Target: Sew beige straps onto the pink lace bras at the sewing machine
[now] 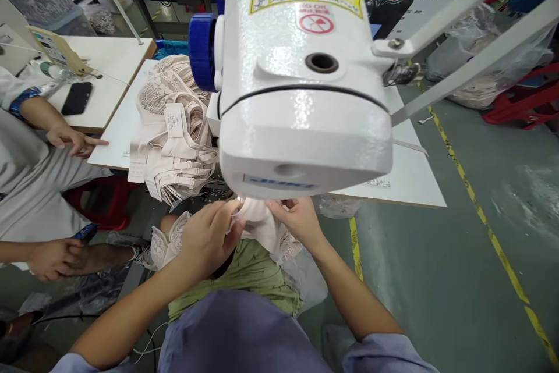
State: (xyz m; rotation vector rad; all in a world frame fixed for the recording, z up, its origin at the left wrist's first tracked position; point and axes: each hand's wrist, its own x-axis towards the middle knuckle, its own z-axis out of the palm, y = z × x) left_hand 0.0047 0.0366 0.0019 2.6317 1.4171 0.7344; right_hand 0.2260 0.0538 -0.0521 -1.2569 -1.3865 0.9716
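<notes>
From the middle of the view, a pile of bras [174, 134] lies on the table [111, 137] near nine o'clock. At eight o'clock, the left hand [211, 238] pinches one side of a beige bra [264, 227], which sits at seven o'clock, above the lap. It should be light, limp and slightly stretchy, its lace easily snagged; the smooth edges look safest to grip. At five o'clock, the right hand [300, 219] pinches the other side; the sewing machine [301, 123] looms toward twelve.

A black phone [77, 98] lies on a white table [120, 54].
</notes>
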